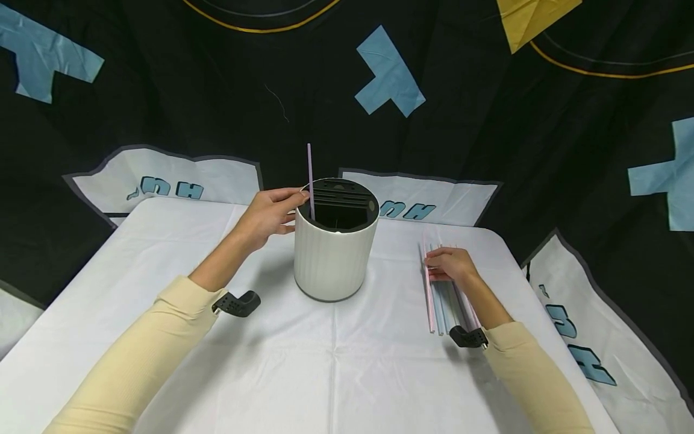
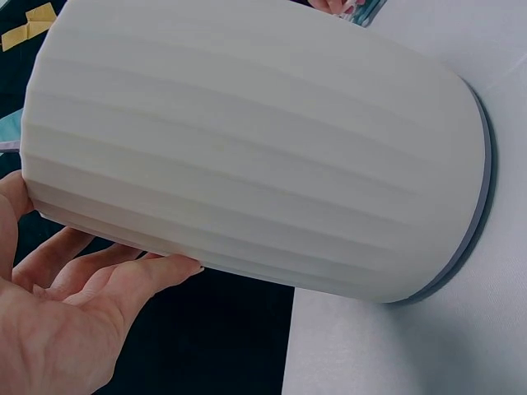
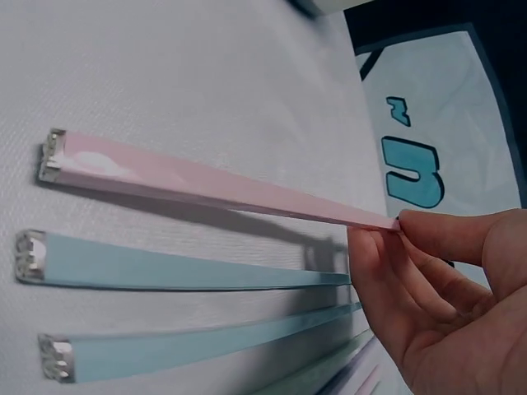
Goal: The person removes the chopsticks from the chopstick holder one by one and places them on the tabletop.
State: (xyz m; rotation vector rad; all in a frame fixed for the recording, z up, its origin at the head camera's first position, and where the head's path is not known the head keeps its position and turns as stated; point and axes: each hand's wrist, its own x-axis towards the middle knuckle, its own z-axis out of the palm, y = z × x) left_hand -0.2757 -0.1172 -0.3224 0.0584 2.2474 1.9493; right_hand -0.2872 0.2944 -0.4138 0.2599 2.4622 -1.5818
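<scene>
A white ribbed utensil holder (image 1: 333, 265) with a black slotted top stands upright on the table. One purple chopstick (image 1: 309, 163) rises from the left side of its top. My left hand (image 1: 265, 217) holds the holder at its left rim, with fingers against the outer wall (image 2: 247, 164). To the right, my right hand (image 1: 450, 263) pinches a pink chopstick (image 3: 165, 169) near its far end, between thumb and fingers. Its silvery near end appears slightly above the cloth. Beside it lie blue chopsticks (image 3: 165, 267), with green, purple and pink ones partly hidden under the hand.
A white cloth (image 1: 282, 367) covers the table. Behind it hangs a black backdrop (image 1: 303, 90) with blue patches (image 1: 390, 72) and white lettered panels (image 1: 217, 175). Black wrist cameras (image 1: 238, 303) sit on both of my sleeves.
</scene>
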